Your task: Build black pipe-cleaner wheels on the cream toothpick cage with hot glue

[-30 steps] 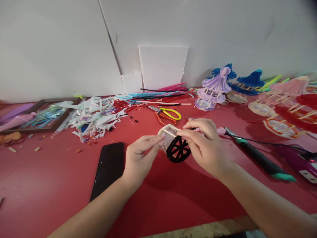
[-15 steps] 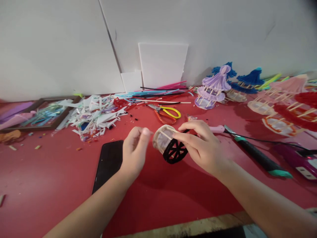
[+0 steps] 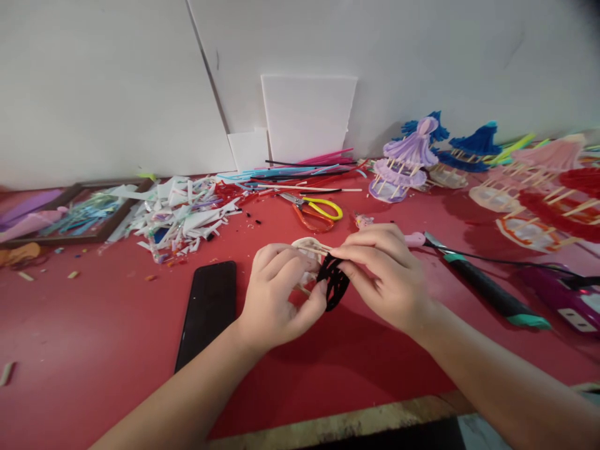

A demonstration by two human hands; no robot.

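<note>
A small craft piece is held up over the red table, with a black spoked ring [image 3: 334, 284] at its near right end and a cream round end [image 3: 309, 244] behind, joined by thin wooden sticks. My left hand [image 3: 284, 297] grips it from the left, its thumb on the edge of the black ring and its fingers reaching between the two ends. On the right, the fingertips of my right hand [image 3: 389, 275] pinch the top of the black ring near the stick ends. Part of the piece is hidden behind my left fingers.
A black phone [image 3: 207, 312] lies left of my hands. Beyond them are scissors [image 3: 316, 210] and white scraps [image 3: 187, 212]. A green-and-black cutter [image 3: 492, 287], a purple device [image 3: 562, 297] with a cable, and several tiered crafts [image 3: 405, 159] stand or lie rightward.
My left hand has moved right and taken hold of the craft piece. The black ring has turned to a more edge-on angle. My right hand has stayed on it.
</note>
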